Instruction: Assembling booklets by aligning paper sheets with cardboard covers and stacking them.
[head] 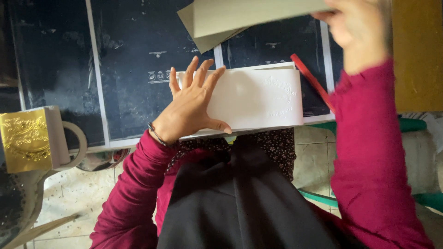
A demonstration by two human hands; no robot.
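Gold-foiled box (pixel 25 138) sits finished-looking off the tabletop's left edge, beside a tape roll (pixel 76 143). At the near edge of the dark tabletop (pixel 134 69), the left hand (pixel 191 108) lies flat, fingers spread, on a white embossed sheet (pixel 258 97), pressing rather than gripping. Toward the far right corner, the right hand (pixel 357 32) pinches grey cardboard (pixel 249 16), lifted above the sheet; it is not yet joined to it.

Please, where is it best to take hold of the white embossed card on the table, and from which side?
Probably the white embossed card's bare right end, from the right side. The left hand lies flat on its left part, and the raised ornament sits near the right, so pinch the plain margin at the edge. The right hand already holds grey boards.
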